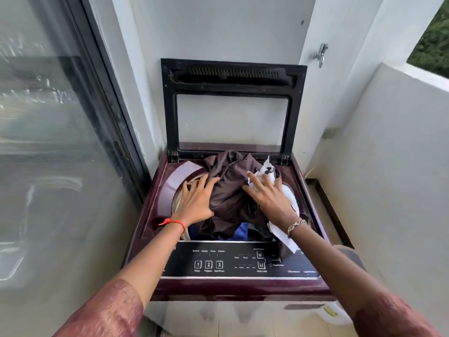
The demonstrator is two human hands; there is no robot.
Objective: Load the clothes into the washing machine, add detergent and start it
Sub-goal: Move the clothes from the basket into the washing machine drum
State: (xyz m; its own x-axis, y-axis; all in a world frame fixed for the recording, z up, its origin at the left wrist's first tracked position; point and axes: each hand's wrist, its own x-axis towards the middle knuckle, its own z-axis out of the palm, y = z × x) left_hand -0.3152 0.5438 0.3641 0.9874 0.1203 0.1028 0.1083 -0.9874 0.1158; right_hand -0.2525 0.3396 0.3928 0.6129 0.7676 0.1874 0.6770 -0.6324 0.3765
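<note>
A maroon top-loading washing machine [155,190] stands in front of me with its black-framed lid [170,105] raised upright against the wall. A heap of clothes bulges out of the drum: a dark brown garment [230,190] on top, a white piece [286,198] to the right, blue cloth [240,231] underneath. My left hand [196,200] lies flat on the left side of the brown garment, fingers spread. My right hand [269,198] presses with spread fingers on the white and brown cloth at the right. The black control panel [218,261] with numbered buttons runs along the near edge.
A glass sliding door [60,142] fills the left side. A white wall with a metal tap [321,54] rises at the right, and a low white parapet [401,142] closes the balcony. A white container [335,312] peeks out at the machine's lower right corner.
</note>
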